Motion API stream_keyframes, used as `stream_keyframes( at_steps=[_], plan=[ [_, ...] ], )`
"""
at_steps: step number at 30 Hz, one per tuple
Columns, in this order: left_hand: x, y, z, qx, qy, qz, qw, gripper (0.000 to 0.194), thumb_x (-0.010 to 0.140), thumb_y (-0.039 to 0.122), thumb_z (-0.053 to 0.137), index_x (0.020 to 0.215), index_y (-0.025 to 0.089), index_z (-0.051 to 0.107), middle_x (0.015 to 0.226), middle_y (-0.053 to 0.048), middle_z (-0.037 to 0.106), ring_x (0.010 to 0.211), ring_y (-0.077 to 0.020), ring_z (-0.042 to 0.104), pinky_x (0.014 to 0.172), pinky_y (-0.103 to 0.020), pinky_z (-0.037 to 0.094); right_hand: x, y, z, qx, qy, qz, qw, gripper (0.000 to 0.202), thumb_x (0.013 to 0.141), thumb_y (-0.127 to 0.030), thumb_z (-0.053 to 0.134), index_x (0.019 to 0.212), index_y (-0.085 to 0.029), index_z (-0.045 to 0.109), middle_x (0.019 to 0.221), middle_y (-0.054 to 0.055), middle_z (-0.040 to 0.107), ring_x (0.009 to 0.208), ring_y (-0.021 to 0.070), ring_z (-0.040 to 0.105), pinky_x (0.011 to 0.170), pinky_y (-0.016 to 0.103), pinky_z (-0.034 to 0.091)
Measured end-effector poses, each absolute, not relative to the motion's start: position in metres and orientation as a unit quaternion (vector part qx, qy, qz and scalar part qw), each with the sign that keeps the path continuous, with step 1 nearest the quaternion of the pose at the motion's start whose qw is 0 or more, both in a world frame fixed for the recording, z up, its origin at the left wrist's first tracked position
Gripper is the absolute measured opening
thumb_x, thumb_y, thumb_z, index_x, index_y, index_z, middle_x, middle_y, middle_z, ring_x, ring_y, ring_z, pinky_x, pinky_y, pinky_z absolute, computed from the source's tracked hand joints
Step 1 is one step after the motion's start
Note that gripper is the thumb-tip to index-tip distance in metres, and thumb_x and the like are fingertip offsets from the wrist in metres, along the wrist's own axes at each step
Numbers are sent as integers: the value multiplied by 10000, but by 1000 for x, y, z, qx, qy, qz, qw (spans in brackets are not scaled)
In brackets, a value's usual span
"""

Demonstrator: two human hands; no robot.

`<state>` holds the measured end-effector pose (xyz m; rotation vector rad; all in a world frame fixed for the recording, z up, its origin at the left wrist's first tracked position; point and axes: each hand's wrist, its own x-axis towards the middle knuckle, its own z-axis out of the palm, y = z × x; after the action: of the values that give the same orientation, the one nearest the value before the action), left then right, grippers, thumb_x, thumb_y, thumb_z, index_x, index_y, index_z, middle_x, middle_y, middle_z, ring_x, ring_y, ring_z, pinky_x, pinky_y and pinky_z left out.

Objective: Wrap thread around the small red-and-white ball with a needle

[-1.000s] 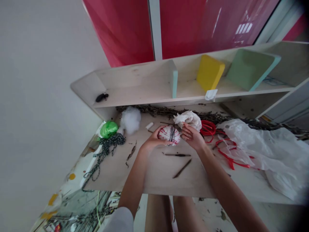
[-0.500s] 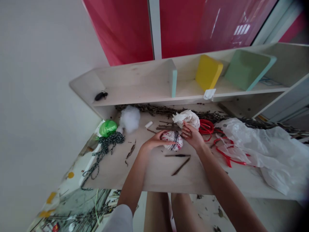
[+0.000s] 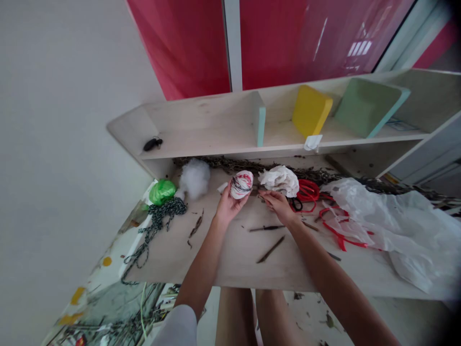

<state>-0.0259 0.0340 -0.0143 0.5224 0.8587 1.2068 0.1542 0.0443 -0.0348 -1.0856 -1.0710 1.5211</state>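
Observation:
A round ball [image 3: 241, 184] wrapped in white, red and dark strands sits in my left hand [image 3: 226, 207], whose fingers curl round its underside above the table. My right hand [image 3: 281, 207] is a short way to the right, with thumb and fingertips pinched together. Whatever lies between those fingertips is too small to make out. Just behind the right hand is a crumpled white bundle [image 3: 279, 179], like thin paper or plastic. A black loop [image 3: 297, 204], perhaps a scissor handle, shows beside the right wrist. In front lie a thin dark tool [image 3: 264, 228] and a brown stick [image 3: 271, 249].
On the left are white stuffing [image 3: 195, 179], a green bundle [image 3: 162, 192] and dark speckled cord [image 3: 158, 221]. Red strap [image 3: 308, 191] and a clear plastic bag [image 3: 396, 226] occupy the right. Dry twigs [image 3: 230, 165] line the back under a shelf [image 3: 209, 142].
My left hand has lifted the ball up and to the left, turning it. My right hand has come away from the white bundle, moving slightly left and nearer me.

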Motion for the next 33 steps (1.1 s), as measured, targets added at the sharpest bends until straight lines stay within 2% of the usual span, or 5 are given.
stream_keyframes(
  at_steps=[7,13,21,28,33],
  plan=[
    [-20,38,-20,282,464,625,561,589,669,362,756,1205,259,535,1280,-57,582,1142,-196,572,868,-306,514,147,41,-33,-427,-561,513,490,346,624,-522,721,628,-183,655,482,-20,489,469,97,388,454,246,264],
    [-12,34,-19,381,511,627,449,720,528,264,840,1185,207,551,1213,-71,609,1139,-210,567,992,-368,441,151,32,-16,-403,-535,589,452,352,639,-506,727,657,-171,622,466,-50,434,443,65,312,437,233,190],
    [-14,33,-25,435,501,535,523,827,404,190,885,1164,154,560,1127,-94,649,1086,-248,592,972,-384,455,169,38,-9,-297,-396,722,483,274,671,-387,742,713,-189,557,456,-107,232,402,46,131,364,210,109],
    [-11,21,-14,487,490,426,584,821,391,198,895,1152,145,593,1136,-116,651,1063,-255,603,956,-385,462,179,42,-7,-279,-322,769,477,235,690,-300,754,810,-183,589,476,-113,193,393,41,113,315,158,111],
    [-16,20,-14,483,462,388,635,843,382,170,894,1174,162,605,1161,-115,651,1079,-257,599,970,-384,448,182,43,-10,-269,-308,779,475,231,692,-286,762,767,-184,568,485,-111,200,393,34,109,315,145,99]
  ],
)
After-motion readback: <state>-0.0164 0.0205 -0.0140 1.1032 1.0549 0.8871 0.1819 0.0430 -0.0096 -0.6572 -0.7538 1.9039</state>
